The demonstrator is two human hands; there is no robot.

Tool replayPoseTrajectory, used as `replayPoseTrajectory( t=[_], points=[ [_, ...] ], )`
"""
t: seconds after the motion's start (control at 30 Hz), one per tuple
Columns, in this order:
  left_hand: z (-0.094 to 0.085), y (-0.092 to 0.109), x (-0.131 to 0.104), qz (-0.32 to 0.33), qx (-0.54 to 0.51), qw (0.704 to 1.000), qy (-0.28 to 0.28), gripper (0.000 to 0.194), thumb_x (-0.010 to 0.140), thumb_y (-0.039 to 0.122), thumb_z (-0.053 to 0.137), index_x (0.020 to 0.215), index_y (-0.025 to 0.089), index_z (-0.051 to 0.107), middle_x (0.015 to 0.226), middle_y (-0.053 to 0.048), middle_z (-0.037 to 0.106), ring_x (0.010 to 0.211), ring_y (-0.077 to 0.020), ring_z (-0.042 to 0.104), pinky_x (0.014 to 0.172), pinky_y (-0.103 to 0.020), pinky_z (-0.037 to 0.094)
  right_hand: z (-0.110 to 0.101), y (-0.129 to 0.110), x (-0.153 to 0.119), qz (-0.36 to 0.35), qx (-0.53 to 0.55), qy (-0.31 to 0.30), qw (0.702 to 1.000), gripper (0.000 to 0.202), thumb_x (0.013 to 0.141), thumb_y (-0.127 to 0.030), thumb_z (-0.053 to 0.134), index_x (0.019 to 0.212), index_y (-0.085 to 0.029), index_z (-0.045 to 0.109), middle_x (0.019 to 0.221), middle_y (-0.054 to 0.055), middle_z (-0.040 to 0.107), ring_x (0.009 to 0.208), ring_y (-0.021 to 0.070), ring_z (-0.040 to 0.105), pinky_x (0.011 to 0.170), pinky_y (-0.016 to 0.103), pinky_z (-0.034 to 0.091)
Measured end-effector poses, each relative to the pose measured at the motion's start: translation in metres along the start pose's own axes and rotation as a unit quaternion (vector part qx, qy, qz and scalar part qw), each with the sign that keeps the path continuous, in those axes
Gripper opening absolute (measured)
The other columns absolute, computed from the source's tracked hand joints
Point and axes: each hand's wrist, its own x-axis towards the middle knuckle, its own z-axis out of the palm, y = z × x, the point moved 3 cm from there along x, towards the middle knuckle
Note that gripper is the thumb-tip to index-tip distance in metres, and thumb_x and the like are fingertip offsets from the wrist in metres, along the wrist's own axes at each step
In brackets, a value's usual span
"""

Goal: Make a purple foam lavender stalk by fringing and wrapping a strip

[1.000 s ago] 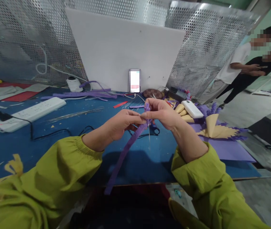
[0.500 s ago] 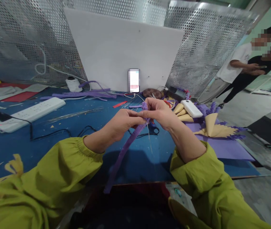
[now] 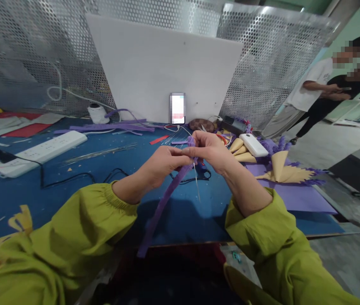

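Note:
Both hands meet above the middle of the blue table (image 3: pixel 103 169), fingertips pinched together. Between the fingers of my right hand (image 3: pixel 210 150) is the bunched upper end of a purple paper strip (image 3: pixel 167 197), gathered around a thin wire (image 3: pixel 196 180) whose free end hangs below. My left hand (image 3: pixel 167 163) is closed on the same strip just under the bunch. The strip's long tail slants down to the left, past the table's front edge. Fingers partly hide the spot where strip and wire join.
A white power strip (image 3: pixel 38 153) with a black cord lies left; loose wires (image 3: pixel 100 153) are beside it. Behind stand a phone (image 3: pixel 177 108) and a thread spool (image 3: pixel 97 114). Right are tan paper cones (image 3: pixel 241 149), a white power bank (image 3: pixel 253 145) and purple paper flowers (image 3: pixel 278 147). Two people stand far right.
Both hands keep their pinch in almost the same place. The wire's hanging end has shifted slightly left, and the view has moved a little.

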Motion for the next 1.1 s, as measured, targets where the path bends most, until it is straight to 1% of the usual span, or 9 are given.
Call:
replayPoseTrajectory(
  t=[0.1, 0.2, 0.33, 0.4, 0.5, 0.57, 0.7, 0.9, 1.1],
  points=[
    [-0.001, -0.001, 0.000, -0.007, 0.001, 1.000, -0.009, 0.019, 0.067, 0.029, 0.074, 0.082, 0.019, 0.079, 0.082, -0.005, 0.075, 0.077, -0.0176, 0.062, 0.067, -0.028, 0.044, 0.000, 0.002, 0.001, -0.005, 0.003, 0.005, 1.000, 0.042, 0.069, -0.033, 0.082, 0.064, -0.020, 0.043, 0.054, -0.008, 0.038, 0.049, 0.0067, 0.036, 0.044, 0.022, 0.027],
    [-0.002, 0.000, 0.000, 0.004, -0.006, 1.000, -0.006, 0.016, 0.069, 0.029, 0.075, 0.082, 0.020, 0.079, 0.081, -0.004, 0.075, 0.076, -0.0165, 0.062, 0.068, -0.027, 0.045, -0.001, 0.002, 0.000, -0.012, 0.002, 0.002, 1.000, 0.043, 0.069, -0.039, 0.083, 0.065, -0.020, 0.045, 0.054, -0.008, 0.040, 0.048, 0.0065, 0.037, 0.043, 0.021, 0.027],
    [-0.003, 0.003, -0.001, 0.007, -0.050, 0.998, -0.022, 0.014, 0.071, 0.032, 0.077, 0.078, 0.020, 0.079, 0.082, -0.004, 0.076, 0.075, -0.0153, 0.063, 0.071, -0.027, 0.047, -0.008, -0.004, 0.000, -0.012, 0.077, -0.047, 0.996, 0.036, 0.081, -0.050, 0.070, 0.075, -0.017, 0.056, 0.057, -0.005, 0.049, 0.049, 0.0066, 0.043, 0.045, 0.020, 0.033],
    [-0.004, 0.005, -0.002, 0.001, -0.071, 0.997, -0.028, 0.014, 0.071, 0.032, 0.077, 0.080, 0.020, 0.079, 0.085, -0.004, 0.076, 0.074, -0.0147, 0.064, 0.071, -0.026, 0.048, -0.013, -0.005, 0.000, -0.007, 0.127, -0.084, 0.988, 0.034, 0.078, -0.046, 0.074, 0.087, -0.015, 0.063, 0.064, -0.003, 0.055, 0.052, 0.0063, 0.047, 0.046, 0.019, 0.036],
    [-0.004, 0.007, -0.003, -0.005, -0.094, 0.995, -0.030, 0.014, 0.071, 0.030, 0.078, 0.080, 0.020, 0.079, 0.088, -0.004, 0.076, 0.077, -0.0149, 0.065, 0.073, -0.027, 0.049, -0.016, -0.003, 0.003, 0.000, 0.172, -0.131, 0.976, 0.042, 0.067, -0.034, 0.084, 0.099, -0.015, 0.065, 0.076, 0.000, 0.065, 0.055, 0.0065, 0.053, 0.046, 0.018, 0.038],
    [-0.004, 0.007, -0.004, -0.010, -0.103, 0.994, -0.029, 0.013, 0.071, 0.030, 0.079, 0.079, 0.019, 0.078, 0.089, -0.005, 0.076, 0.078, -0.0156, 0.065, 0.074, -0.027, 0.050, -0.015, 0.001, 0.005, -0.001, 0.198, -0.144, 0.970, 0.041, 0.065, -0.030, 0.085, 0.098, -0.015, 0.065, 0.078, 0.000, 0.066, 0.055, 0.0065, 0.054, 0.044, 0.017, 0.039],
    [-0.002, 0.007, -0.004, -0.012, -0.113, 0.993, -0.037, 0.012, 0.071, 0.029, 0.078, 0.078, 0.019, 0.078, 0.088, -0.005, 0.077, 0.078, -0.0153, 0.065, 0.072, -0.026, 0.049, -0.012, 0.006, 0.006, -0.002, 0.228, -0.143, 0.963, 0.036, 0.067, -0.027, 0.084, 0.095, -0.015, 0.065, 0.072, -0.002, 0.064, 0.050, 0.0049, 0.052, 0.042, 0.015, 0.039],
    [-0.001, 0.004, -0.003, -0.016, -0.113, 0.993, -0.044, 0.016, 0.069, 0.031, 0.080, 0.079, 0.018, 0.079, 0.086, -0.006, 0.077, 0.077, -0.0163, 0.065, 0.071, -0.026, 0.049, -0.011, 0.005, 0.004, -0.002, 0.218, -0.148, 0.965, 0.032, 0.068, -0.027, 0.084, 0.089, -0.015, 0.062, 0.068, -0.002, 0.064, 0.047, 0.0049, 0.050, 0.041, 0.015, 0.038],
    [-0.001, 0.006, -0.003, -0.029, -0.119, 0.990, -0.074, 0.017, 0.070, 0.029, 0.079, 0.083, 0.019, 0.079, 0.088, -0.006, 0.076, 0.076, -0.0147, 0.065, 0.068, -0.024, 0.048, -0.013, 0.005, 0.004, -0.011, 0.216, -0.137, 0.967, 0.029, 0.069, -0.029, 0.084, 0.082, -0.014, 0.062, 0.066, -0.002, 0.063, 0.045, 0.0035, 0.046, 0.040, 0.016, 0.035]
  ],
)
